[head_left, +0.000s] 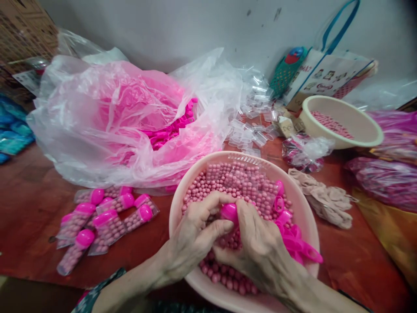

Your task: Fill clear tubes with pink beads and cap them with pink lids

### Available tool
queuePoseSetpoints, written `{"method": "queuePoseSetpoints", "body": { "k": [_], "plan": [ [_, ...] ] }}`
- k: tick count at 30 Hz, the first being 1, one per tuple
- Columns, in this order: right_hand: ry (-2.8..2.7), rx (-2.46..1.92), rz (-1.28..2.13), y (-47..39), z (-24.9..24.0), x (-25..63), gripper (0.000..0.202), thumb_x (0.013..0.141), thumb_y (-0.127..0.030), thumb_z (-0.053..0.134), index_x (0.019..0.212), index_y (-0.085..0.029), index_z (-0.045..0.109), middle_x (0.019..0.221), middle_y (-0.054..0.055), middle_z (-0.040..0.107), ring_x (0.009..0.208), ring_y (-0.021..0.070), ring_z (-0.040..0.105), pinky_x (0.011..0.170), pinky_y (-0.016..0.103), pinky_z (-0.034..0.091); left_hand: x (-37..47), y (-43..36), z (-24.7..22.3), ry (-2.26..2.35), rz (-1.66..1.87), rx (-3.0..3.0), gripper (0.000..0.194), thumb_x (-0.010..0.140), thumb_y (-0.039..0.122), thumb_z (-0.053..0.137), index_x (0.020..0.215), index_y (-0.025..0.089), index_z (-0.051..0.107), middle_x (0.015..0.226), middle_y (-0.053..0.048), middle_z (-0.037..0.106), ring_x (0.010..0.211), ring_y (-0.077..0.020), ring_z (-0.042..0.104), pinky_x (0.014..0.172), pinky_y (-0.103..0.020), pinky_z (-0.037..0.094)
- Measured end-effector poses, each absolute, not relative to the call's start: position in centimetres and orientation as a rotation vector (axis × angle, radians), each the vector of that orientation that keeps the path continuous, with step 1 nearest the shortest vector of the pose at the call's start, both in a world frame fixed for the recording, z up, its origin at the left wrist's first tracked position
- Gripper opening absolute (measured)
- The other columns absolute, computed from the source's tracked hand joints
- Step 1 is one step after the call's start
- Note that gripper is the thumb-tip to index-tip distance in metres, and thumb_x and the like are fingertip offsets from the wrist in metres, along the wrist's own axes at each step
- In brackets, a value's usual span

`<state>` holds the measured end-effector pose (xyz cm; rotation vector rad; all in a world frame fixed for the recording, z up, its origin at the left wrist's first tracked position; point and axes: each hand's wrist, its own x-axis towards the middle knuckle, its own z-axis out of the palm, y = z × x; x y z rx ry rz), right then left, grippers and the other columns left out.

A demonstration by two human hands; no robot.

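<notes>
Over a pale pink basin (pixel 176 204) of pink beads (pixel 195 184), my left hand (pixel 198 234) and my right hand (pixel 257 243) come together around a bright pink cap (pixel 229 211). Fingers of both hands press on the cap from either side; what lies below it is mostly hidden by them. Clear tubes filled with beads (pixel 249 178) lie on the beads at the back of the basin. Loose pink caps (pixel 296 243) are heaped at the basin's right side. Several filled tubes with pink caps (pixel 106 219) lie in a group on the red table (pixel 29 208), left of the basin.
A large plastic bag (pixel 130 117) of pink caps stands behind left. Empty clear tubes (pixel 249 134) are scattered behind the basin. At the right are a cream bowl (pixel 361 126) with beads, a crumpled beige cloth (pixel 329 204) and purple bags (pixel 384 178).
</notes>
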<state>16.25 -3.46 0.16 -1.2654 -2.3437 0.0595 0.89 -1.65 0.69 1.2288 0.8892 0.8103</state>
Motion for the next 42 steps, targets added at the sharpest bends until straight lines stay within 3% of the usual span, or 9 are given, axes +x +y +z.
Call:
{"method": "queuePoseSetpoints", "body": {
  "k": [7,11,14,20,24,28,33,36,42],
  "plan": [
    [-2.392,-1.264,-0.009,-3.0,0.3,16.2,0.016,0.082,-0.036,0.051,0.079,-0.020,0.052,0.061,0.007,0.056,0.048,0.0199,0.054,0.032,0.029,0.037,1.1,-1.4,0.7,0.939,0.786,1.281,0.023,0.086,0.013,0.054,0.106,0.020,0.061,0.093,-0.001,0.063,0.087,-0.0167,0.058,0.078,-0.026,0.044],
    [-2.340,-1.280,0.241,-2.7,0.2,17.1,0.050,0.084,-0.042,0.057,0.120,-0.008,0.045,0.098,0.016,0.063,0.086,0.0267,0.063,0.063,0.036,0.056,1.2,-1.7,0.9,1.033,0.908,1.350,0.026,0.084,0.017,0.059,0.110,0.023,0.060,0.101,-0.001,0.065,0.092,-0.0170,0.061,0.084,-0.026,0.047],
    [-2.192,-1.386,0.353,-2.2,0.6,19.4,0.073,0.082,-0.047,0.061,0.136,-0.008,0.033,0.103,0.015,0.063,0.096,0.0272,0.062,0.077,0.040,0.055,-0.2,-2.5,1.0,1.319,1.138,1.397,0.031,0.082,0.022,0.063,0.112,0.026,0.055,0.098,0.001,0.066,0.085,-0.0162,0.063,0.079,-0.026,0.050],
    [-2.217,-1.478,0.309,-2.7,0.3,23.3,0.025,0.086,-0.025,0.056,0.111,-0.022,0.057,0.099,0.010,0.062,0.090,0.0259,0.063,0.074,0.039,0.055,-6.4,-3.5,-2.0,2.041,1.321,1.351,0.033,0.080,0.029,0.064,0.111,0.021,0.056,0.101,-0.003,0.063,0.086,-0.0194,0.061,0.081,-0.031,0.049],
    [-2.446,-1.516,0.369,-4.3,-1.2,22.4,0.035,0.086,-0.005,0.042,0.111,-0.023,0.057,0.107,0.011,0.059,0.088,0.0219,0.063,0.066,0.031,0.056,-9.6,-2.8,-5.0,2.230,0.960,1.697,0.032,0.086,0.033,0.056,0.112,0.016,0.058,0.091,-0.008,0.064,0.073,-0.0209,0.061,0.073,-0.033,0.050],
    [-2.524,-1.496,0.096,-5.4,-2.4,21.7,0.037,0.083,-0.003,0.043,0.107,-0.025,0.061,0.122,0.010,0.055,0.105,0.0266,0.056,0.075,0.035,0.054,-9.4,-1.7,-5.2,2.327,1.048,2.070,0.032,0.085,0.032,0.057,0.109,0.011,0.063,0.107,-0.016,0.062,0.097,-0.0311,0.060,0.084,-0.042,0.047],
    [-2.540,-1.426,0.011,-4.5,-2.4,21.2,0.020,0.080,-0.001,0.050,0.079,-0.015,0.064,0.124,0.019,0.051,0.107,0.0319,0.049,0.084,0.044,0.049,-4.3,0.6,-1.3,1.809,1.232,2.357,0.013,0.085,0.018,0.059,0.095,0.013,0.065,0.096,-0.009,0.067,0.091,-0.0222,0.062,0.087,-0.035,0.048],
    [-2.509,-1.321,0.009,-3.9,-2.2,20.8,0.019,0.085,-0.003,0.046,0.080,-0.011,0.062,0.116,0.020,0.054,0.104,0.0313,0.048,0.083,0.045,0.048,-0.5,2.7,-0.1,1.314,0.941,2.499,0.015,0.088,0.013,0.051,0.099,0.012,0.061,0.096,-0.008,0.066,0.091,-0.0198,0.063,0.085,-0.033,0.050],
    [-2.273,-1.301,0.142,-3.6,-2.5,20.8,0.021,0.094,-0.015,0.041,0.082,-0.014,0.058,0.072,0.006,0.058,0.069,0.0209,0.052,0.062,0.035,0.047,1.6,5.4,-3.3,1.005,0.716,2.565,0.039,0.090,0.015,0.049,0.129,0.012,0.042,0.138,-0.016,0.045,0.132,-0.0256,0.038,0.108,-0.044,0.032]
  ]
}}
